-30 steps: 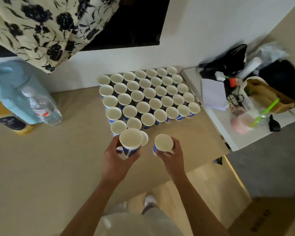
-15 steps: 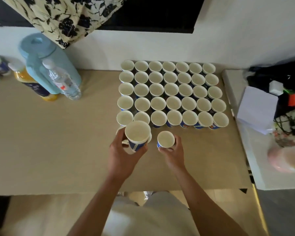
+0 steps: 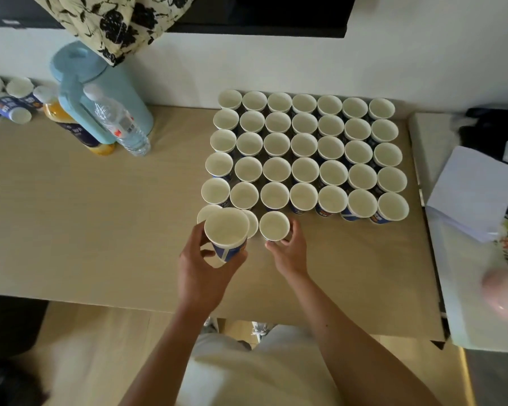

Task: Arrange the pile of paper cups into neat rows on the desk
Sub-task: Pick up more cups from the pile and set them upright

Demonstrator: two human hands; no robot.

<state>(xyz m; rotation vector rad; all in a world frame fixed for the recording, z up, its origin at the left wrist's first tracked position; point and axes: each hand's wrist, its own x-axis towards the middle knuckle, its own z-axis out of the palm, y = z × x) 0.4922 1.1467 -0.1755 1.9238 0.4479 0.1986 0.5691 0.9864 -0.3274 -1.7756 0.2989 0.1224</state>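
Because paper cups are light, thin-walled and easily crushed, they ask for a soft grip on the side wall just under the rolled rim, where the paper is stiffest. Nearest the person, the left hand (image 3: pixel 201 271) is wrapped round the blue-printed wall of a raised cup (image 3: pixel 226 234), held clear above the worktop (image 3: pixel 100 230); whether more cups are nested inside it I cannot tell. Just to its right, the right hand (image 3: pixel 289 253) curls thumb and fingers about the near side of a single cup (image 3: pixel 274 226). This one stands upright at the front of the arrangement, in a new row barely begun, and partly hidden cups (image 3: pixel 251 222) of the same row show behind the raised one. I judge the step in hand to be seating this cup in line. Being so light, it would slide or tip at a nudge, and a knock could disturb its neighbours. Beyond stands the block of cups (image 3: pixel 304 145), rims touching or nearly so, five rows deep against the wall. Well apart to the left, at the back, stand a pale blue jug (image 3: pixel 71 65) and a water bottle (image 3: pixel 115 118).
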